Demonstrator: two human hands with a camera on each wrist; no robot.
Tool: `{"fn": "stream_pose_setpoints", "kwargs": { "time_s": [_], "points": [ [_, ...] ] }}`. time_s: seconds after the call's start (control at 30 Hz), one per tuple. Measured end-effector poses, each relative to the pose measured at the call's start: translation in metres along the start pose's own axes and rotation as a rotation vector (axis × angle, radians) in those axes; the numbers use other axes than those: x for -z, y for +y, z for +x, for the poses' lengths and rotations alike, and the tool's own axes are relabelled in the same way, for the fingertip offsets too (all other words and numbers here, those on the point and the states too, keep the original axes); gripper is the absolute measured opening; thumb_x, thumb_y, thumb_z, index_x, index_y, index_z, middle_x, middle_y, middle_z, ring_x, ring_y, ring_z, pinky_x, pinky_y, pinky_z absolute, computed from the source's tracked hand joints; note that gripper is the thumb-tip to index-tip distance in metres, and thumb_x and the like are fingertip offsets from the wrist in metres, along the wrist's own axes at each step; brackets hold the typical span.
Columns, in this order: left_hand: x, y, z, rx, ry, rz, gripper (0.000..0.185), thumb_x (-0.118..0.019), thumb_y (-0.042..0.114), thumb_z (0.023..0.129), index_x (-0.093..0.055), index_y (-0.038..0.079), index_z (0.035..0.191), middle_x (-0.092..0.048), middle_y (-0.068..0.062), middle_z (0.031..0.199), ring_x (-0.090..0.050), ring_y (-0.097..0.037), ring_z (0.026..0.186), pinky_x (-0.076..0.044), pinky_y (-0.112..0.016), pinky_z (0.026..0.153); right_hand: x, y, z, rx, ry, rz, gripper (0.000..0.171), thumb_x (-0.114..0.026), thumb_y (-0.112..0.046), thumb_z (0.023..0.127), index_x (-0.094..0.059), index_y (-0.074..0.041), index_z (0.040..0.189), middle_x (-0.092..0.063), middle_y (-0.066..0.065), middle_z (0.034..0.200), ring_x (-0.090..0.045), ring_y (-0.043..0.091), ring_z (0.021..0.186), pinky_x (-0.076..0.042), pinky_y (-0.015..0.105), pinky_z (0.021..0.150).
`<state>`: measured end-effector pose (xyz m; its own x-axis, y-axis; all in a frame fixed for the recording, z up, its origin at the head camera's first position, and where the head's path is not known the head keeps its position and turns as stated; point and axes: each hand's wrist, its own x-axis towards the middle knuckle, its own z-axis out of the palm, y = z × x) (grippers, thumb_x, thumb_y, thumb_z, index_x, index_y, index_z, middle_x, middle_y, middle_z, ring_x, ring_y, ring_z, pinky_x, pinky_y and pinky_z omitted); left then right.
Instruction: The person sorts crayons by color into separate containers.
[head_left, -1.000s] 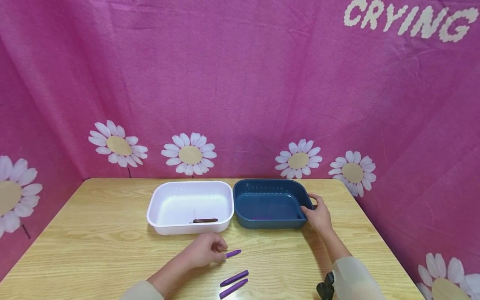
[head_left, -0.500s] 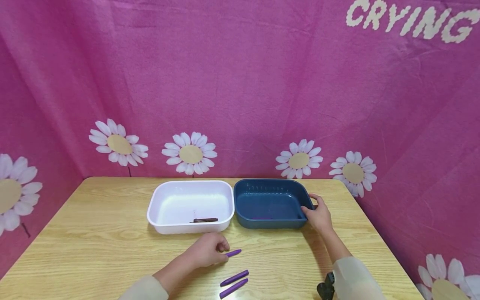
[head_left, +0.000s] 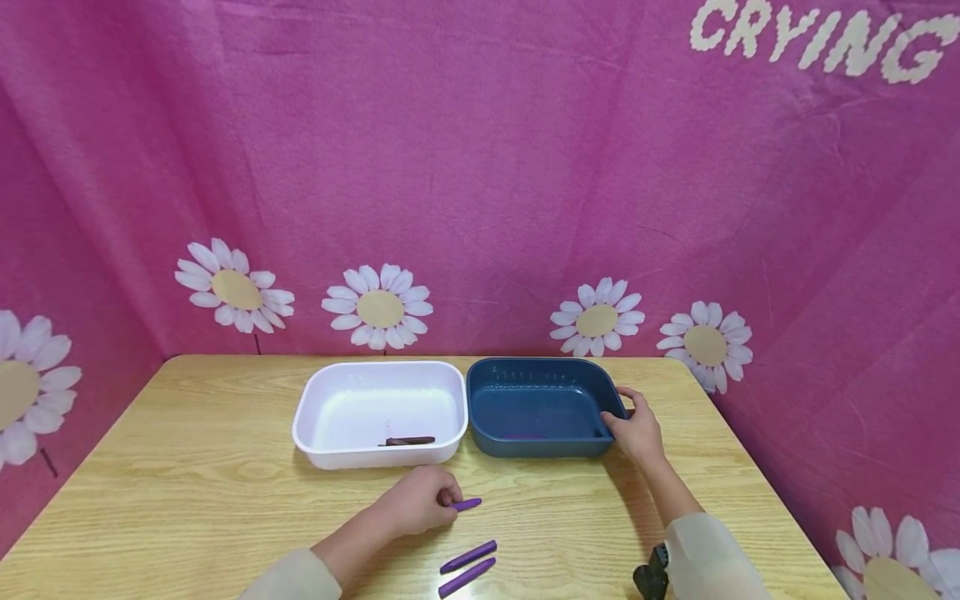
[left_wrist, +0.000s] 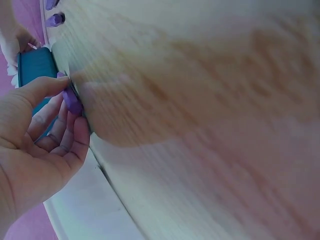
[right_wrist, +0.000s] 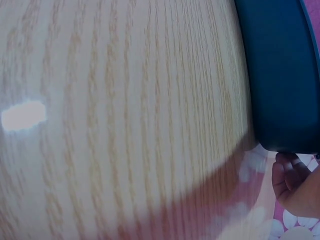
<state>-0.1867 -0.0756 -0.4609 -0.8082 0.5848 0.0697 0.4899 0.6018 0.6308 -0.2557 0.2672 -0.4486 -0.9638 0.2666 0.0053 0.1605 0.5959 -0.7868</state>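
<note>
My left hand (head_left: 423, 502) pinches the left end of a purple crayon (head_left: 468, 504) at the table surface, just in front of the white tray. In the left wrist view, thumb and fingertips sit on either side of this crayon (left_wrist: 73, 101). Two more purple crayons (head_left: 468, 557) lie nearly parallel, closer to the front. My right hand (head_left: 637, 429) grips the right wall of the dark blue tray (head_left: 543, 447), thumb over the rim and fingers outside. In the right wrist view, curled fingers (right_wrist: 289, 172) touch that tray's end.
The white tray (head_left: 360, 458) stands left of the blue one, almost touching it, with dark brown crayons (head_left: 409, 441) inside. Something purple (head_left: 525, 437) shows faintly in the blue tray. A flowered pink cloth (head_left: 480, 167) hangs behind the wooden table (head_left: 187, 500).
My left hand has shifted slightly right along the crayon, and its fingers have closed in on it. The right hand and both trays stay put.
</note>
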Motion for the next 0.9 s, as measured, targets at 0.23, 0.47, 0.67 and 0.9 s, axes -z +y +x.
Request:
{"fn": "stream_pose_setpoints", "kwargs": {
  "time_s": [0.23, 0.47, 0.67, 0.9],
  "points": [
    [0.007, 0.006, 0.003, 0.025, -0.031, -0.099, 0.011, -0.067, 0.0, 0.075, -0.068, 0.001, 0.085, -0.063, -0.001, 0.071, -0.052, -0.002, 0.062, -0.045, -0.018, 0.059, -0.001, 0.002, 0.001, 0.002, 0.006, -0.005, 0.056, -0.058, -0.016, 0.089, -0.036, -0.005, 0.14, -0.053, 0.031, 0.121, -0.054, 0.04, 0.111, -0.047, 0.047, 0.089],
    [0.018, 0.01, 0.011, 0.01, -0.012, -0.056, 0.008, -0.07, 0.006, 0.077, -0.071, 0.006, 0.085, -0.063, 0.002, 0.071, -0.052, -0.004, 0.067, -0.044, -0.018, 0.06, 0.001, 0.0, 0.0, 0.005, -0.004, -0.007, 0.056, -0.057, -0.016, 0.09, -0.035, -0.005, 0.14, -0.052, 0.031, 0.122, -0.053, 0.041, 0.111, -0.046, 0.048, 0.09],
    [0.022, 0.017, 0.014, 0.004, -0.004, -0.036, 0.01, -0.068, 0.007, 0.076, -0.071, 0.007, 0.086, -0.063, 0.004, 0.071, -0.051, -0.003, 0.068, -0.043, -0.018, 0.059, 0.0, 0.001, 0.0, 0.003, 0.006, -0.008, 0.056, -0.058, -0.017, 0.089, -0.036, -0.005, 0.139, -0.054, 0.031, 0.12, -0.054, 0.04, 0.109, -0.047, 0.047, 0.088],
    [0.023, 0.026, 0.018, -0.003, -0.006, -0.039, 0.01, -0.068, 0.008, 0.078, -0.072, 0.007, 0.087, -0.063, 0.004, 0.072, -0.05, -0.002, 0.067, -0.043, -0.017, 0.058, -0.001, 0.0, 0.0, 0.002, 0.002, -0.002, 0.056, -0.058, -0.017, 0.089, -0.036, -0.004, 0.139, -0.053, 0.032, 0.121, -0.053, 0.041, 0.11, -0.047, 0.047, 0.088]
  ]
}}
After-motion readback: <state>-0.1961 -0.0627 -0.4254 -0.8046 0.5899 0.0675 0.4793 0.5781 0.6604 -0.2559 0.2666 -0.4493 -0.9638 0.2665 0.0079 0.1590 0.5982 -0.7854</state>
